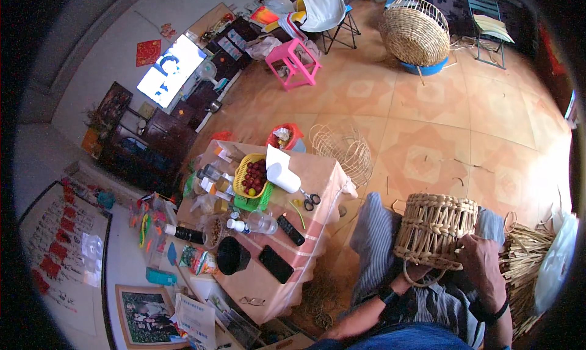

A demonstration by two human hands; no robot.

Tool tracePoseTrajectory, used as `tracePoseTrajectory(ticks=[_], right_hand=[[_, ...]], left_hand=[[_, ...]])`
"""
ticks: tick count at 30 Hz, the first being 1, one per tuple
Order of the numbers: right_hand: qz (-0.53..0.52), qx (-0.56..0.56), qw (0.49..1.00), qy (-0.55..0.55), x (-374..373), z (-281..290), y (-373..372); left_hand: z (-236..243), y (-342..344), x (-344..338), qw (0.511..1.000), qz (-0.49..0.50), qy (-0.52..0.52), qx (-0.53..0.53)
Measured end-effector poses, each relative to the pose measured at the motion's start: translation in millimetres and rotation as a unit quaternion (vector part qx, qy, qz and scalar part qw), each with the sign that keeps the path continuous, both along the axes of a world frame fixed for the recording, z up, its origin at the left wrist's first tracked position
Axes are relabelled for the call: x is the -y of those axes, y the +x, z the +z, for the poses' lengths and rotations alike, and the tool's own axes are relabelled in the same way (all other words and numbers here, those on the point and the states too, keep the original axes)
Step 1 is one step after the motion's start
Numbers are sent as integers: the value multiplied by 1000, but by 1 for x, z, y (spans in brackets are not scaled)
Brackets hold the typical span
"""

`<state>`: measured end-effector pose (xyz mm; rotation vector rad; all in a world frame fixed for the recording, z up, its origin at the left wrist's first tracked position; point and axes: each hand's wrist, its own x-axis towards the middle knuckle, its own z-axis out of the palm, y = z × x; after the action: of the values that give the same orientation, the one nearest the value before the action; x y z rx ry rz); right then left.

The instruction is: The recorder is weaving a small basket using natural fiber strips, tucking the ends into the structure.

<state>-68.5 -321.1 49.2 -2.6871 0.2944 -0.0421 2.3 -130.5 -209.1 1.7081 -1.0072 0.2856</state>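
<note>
Head view: straw (524, 267) and table (318, 171) flank the hands (479, 258) on the basket (436, 226).

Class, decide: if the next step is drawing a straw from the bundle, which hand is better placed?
Probably the right hand: it is nearer the straw bundle, while the left hand is farther, partly hidden by the woven basket.

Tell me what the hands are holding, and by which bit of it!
A woven basket: the right hand grips its near right edge. The left hand is partly hidden under the near edge, so its hold cannot be told.
</note>
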Motion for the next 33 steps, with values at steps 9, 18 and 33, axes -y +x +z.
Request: tracePoseTrajectory(ticks=[9, 18, 33], right_hand=[[-12, 13, 1000, 10, 2, 3, -3], [39, 33, 999, -8, 10, -21, -4], [10, 49, 999, -11, 7, -27, -4]], left_hand=[[36, 17, -26, 901, -203, 307, -229], [35, 16, -27, 887, -232, 156, -368], [18, 6, -16, 937, -181, 164, -252]])
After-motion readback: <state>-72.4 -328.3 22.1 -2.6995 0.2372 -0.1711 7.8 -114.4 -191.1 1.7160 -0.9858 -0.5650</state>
